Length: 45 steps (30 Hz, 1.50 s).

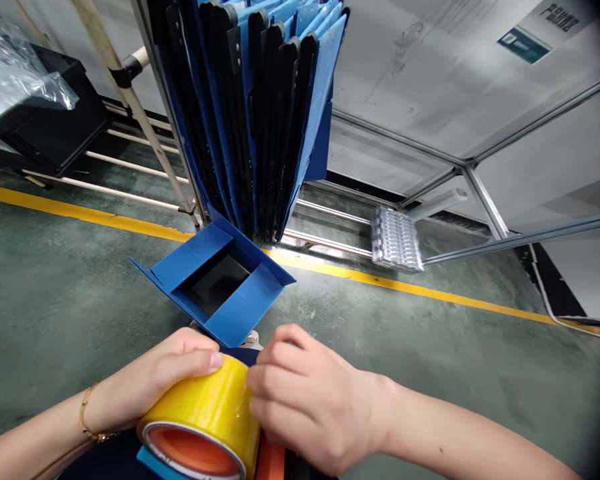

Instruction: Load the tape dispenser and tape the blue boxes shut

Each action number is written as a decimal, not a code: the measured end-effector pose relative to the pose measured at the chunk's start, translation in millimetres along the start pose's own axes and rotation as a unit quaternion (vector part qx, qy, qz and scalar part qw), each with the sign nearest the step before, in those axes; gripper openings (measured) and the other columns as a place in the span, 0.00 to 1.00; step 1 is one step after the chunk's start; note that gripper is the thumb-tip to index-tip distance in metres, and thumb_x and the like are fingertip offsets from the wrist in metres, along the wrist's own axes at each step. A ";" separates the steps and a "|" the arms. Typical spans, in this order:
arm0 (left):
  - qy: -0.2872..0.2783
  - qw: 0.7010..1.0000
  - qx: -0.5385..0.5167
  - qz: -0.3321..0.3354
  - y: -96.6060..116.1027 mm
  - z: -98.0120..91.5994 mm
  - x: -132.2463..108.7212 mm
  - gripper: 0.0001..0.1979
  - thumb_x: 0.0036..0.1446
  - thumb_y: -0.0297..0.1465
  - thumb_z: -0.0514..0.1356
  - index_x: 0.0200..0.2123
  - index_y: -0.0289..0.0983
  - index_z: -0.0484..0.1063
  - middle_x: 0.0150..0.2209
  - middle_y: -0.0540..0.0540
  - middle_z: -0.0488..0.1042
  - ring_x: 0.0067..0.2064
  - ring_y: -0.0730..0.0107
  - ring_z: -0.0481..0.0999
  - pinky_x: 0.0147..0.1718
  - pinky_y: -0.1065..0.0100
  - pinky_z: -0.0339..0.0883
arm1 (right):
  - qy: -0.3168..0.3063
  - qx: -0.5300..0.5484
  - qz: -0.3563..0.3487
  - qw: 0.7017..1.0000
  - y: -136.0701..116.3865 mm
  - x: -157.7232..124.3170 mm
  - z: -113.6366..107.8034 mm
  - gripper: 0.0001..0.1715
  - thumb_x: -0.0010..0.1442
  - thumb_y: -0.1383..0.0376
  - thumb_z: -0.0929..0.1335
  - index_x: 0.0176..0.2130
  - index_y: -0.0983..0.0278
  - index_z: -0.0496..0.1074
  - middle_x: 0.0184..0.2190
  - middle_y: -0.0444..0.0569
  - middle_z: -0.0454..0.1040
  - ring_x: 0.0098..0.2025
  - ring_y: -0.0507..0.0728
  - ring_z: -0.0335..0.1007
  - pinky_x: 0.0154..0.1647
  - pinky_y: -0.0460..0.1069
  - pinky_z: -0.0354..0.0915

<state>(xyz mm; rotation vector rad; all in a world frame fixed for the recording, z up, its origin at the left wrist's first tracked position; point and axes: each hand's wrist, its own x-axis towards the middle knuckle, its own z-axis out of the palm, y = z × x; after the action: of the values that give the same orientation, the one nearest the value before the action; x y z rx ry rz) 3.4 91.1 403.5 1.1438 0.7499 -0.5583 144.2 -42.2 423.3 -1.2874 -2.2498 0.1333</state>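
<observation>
A wide roll of yellow packing tape is close in front of me at the bottom, its orange-lined core facing me. My left hand grips the roll from the left, thumb lying on top. My right hand is closed against the roll's right side, its fingertips hidden from view. Orange and blue parts, seemingly of a tape dispenser, show under and beside the roll. Just beyond my hands stands a blue corrugated plastic box with its flaps folded outward and a dark inside.
Behind the box, several folded blue panels with black edges stand upright in a rack. A stack of clear plastic trays rests at the metal frame. To the left, a black crate holds clear plastic film. A yellow line crosses the green floor.
</observation>
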 end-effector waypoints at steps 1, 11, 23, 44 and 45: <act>-0.008 1.000 -0.003 0.001 0.9 0.4 0.0 0.20 0.38 0.46 0.56 0.17 0.36 0.54 0.18 0.54 0.54 0.22 0.76 0.55 0.20 0.75 0.50 | -0.003 0.000 0.029 1.000 0.0 -1.8 -1.2 0.11 0.51 0.73 0.58 0.26 0.72 0.68 0.26 0.51 0.70 0.28 0.53 0.58 0.26 0.51 0.55; -0.038 0.999 -0.020 0.002 1.5 0.6 0.9 0.19 0.38 0.46 0.56 0.18 0.36 0.56 0.18 0.53 0.56 0.22 0.76 0.55 0.21 0.74 0.49 | -0.013 -0.017 0.023 1.000 -4.6 5.2 -2.4 0.17 0.51 0.75 0.55 0.27 0.73 0.70 0.25 0.52 0.70 0.28 0.53 0.60 0.27 0.52 0.56; -0.035 0.999 0.021 0.007 -0.8 -0.7 1.4 0.21 0.39 0.48 0.54 0.17 0.36 0.52 0.18 0.53 0.52 0.23 0.76 0.52 0.20 0.74 0.48 | 0.026 -0.041 -0.044 0.998 3.2 6.1 4.3 0.15 0.50 0.75 0.57 0.22 0.68 0.69 0.25 0.45 0.71 0.25 0.51 0.59 0.27 0.51 0.56; -0.091 0.993 0.042 0.067 0.0 -2.9 0.8 0.19 0.45 0.42 0.53 0.16 0.35 0.51 0.16 0.55 0.49 0.19 0.80 0.48 0.17 0.74 0.40 | 0.045 0.026 0.064 0.997 2.2 -7.0 6.6 0.10 0.52 0.74 0.59 0.31 0.71 0.69 0.27 0.49 0.70 0.28 0.52 0.58 0.26 0.49 0.56; -0.095 0.992 0.045 0.070 1.1 -2.6 1.0 0.19 0.45 0.42 0.53 0.16 0.35 0.50 0.16 0.55 0.48 0.19 0.80 0.48 0.17 0.74 0.40 | 0.047 0.017 0.040 0.998 2.5 -6.2 6.7 0.11 0.51 0.74 0.58 0.31 0.73 0.68 0.27 0.50 0.70 0.27 0.53 0.58 0.25 0.50 0.55</act>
<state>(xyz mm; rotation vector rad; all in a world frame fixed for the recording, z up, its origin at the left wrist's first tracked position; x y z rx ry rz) 4.3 93.9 402.8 1.1973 0.4823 -0.5781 145.3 -44.8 414.3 -1.3396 -2.1091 0.1368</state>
